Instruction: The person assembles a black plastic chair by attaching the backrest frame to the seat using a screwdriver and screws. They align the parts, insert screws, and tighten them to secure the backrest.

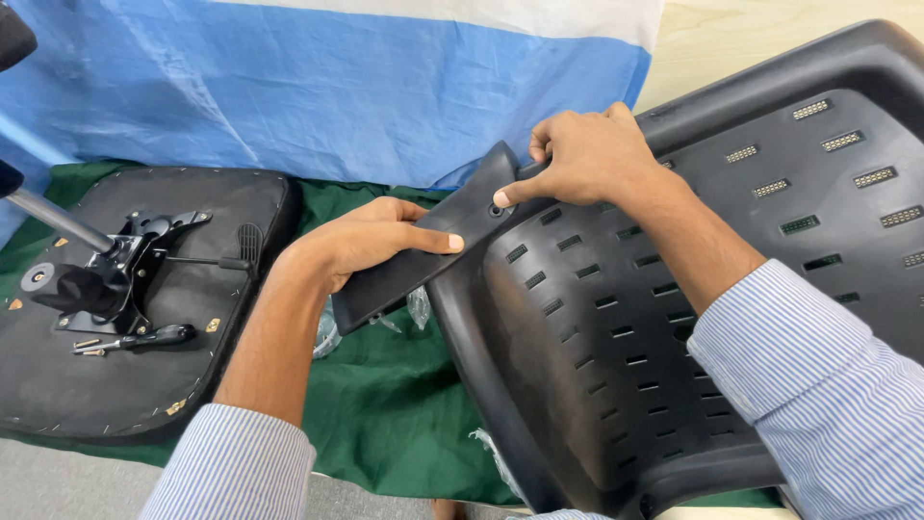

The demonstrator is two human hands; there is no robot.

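A large black plastic chair back (693, 289) with rows of slots lies tilted across the right half of the view. A flat black armrest piece (414, 260) sits against its left edge. My left hand (371, 241) grips this piece from above, thumb along its top face. My right hand (582, 154) rests on the chair back's rim, thumb tip pressing at a small hole where the armrest piece meets the back. Both arms wear blue striped sleeves.
An upturned black seat cushion (144, 308) lies at the left with a metal tilt mechanism (115, 265), a gas cylinder and loose screws on it. A green cloth (385, 404) covers the floor, with a blue sheet (337, 87) behind. Clear plastic bags lie under the armrest piece.
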